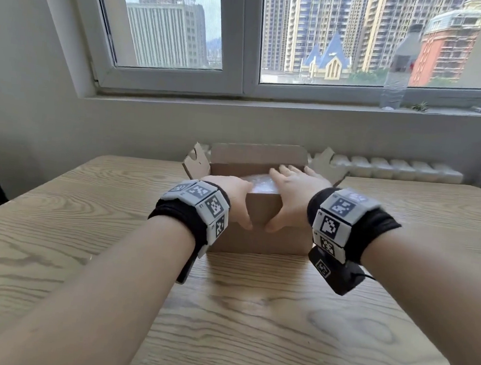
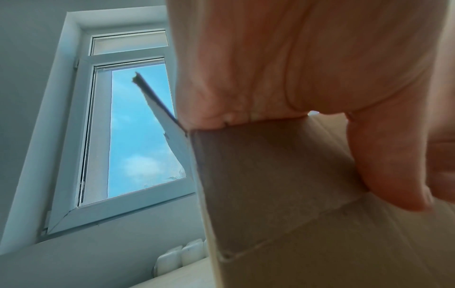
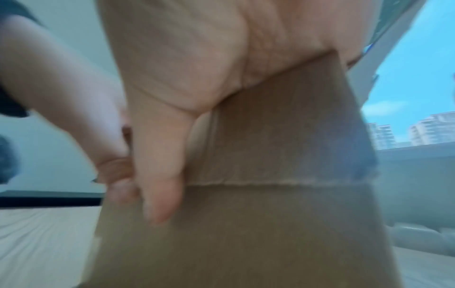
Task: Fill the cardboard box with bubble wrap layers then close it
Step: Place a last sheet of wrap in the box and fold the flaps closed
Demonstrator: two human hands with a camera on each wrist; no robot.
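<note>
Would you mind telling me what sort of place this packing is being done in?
Probably a room in a high-rise flat or office: a wooden table stands below a window overlooking tower blocks, with a white radiator along the wall.

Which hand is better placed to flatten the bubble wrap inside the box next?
Probably the right hand: its fingers stretch out over the bubble wrap inside the cardboard box, thumb on the near wall. The left hand grips that wall's rim, likely steadying it.
</note>
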